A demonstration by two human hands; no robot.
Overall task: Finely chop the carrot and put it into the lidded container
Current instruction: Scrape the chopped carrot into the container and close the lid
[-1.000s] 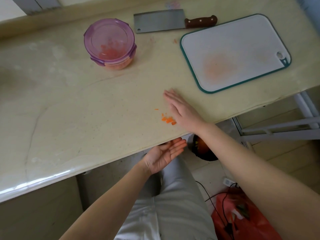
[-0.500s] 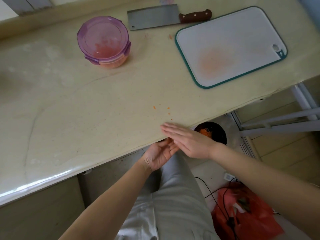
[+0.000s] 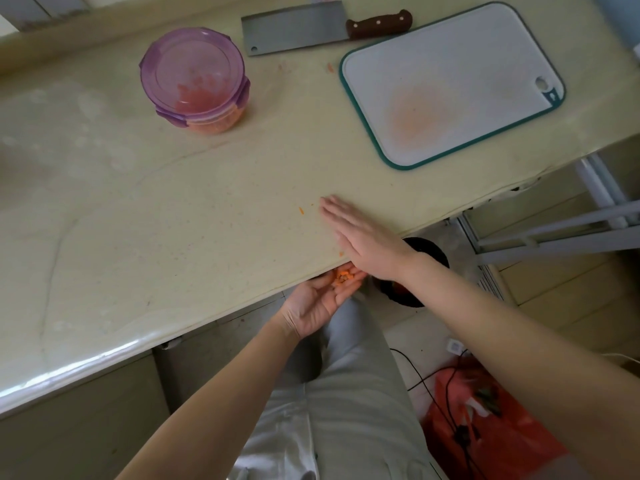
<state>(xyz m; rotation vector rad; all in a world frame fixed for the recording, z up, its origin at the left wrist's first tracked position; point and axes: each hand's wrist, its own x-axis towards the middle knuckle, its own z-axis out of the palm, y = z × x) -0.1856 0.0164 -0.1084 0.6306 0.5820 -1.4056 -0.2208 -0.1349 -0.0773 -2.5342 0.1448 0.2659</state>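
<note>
Mostly the chopped carrot (image 3: 207, 124) sits inside the purple lidded container (image 3: 195, 64), lid on, far back and to the left on the desk (image 3: 138, 202). A small heap of carrot bits (image 3: 343, 277) lies on the fingers of the left grip (image 3: 322, 299), a bare hand cupped palm-up just below the desk's near edge, fingers relaxed and clenched on nothing. One stray orange sliver (image 3: 301, 210) lies on the desk just beyond and to the left of the fingertips of the right grip (image 3: 360, 237). That hand rests flat, palm down, fingers straight and together, grasping nothing. Another fleck (image 3: 341, 253) shows at its left side near the edge. The right grip is plainly the nearer one to the sliver. Its long axis slants from the edge toward the sliver, with the left palm directly behind its heel. So the coming move looks like a reach past the sliver and a drag back over the edge into the cupped palm. The cleaver (image 3: 294, 29) and cutting board (image 3: 450, 81) lie farther back, to the right.
</note>
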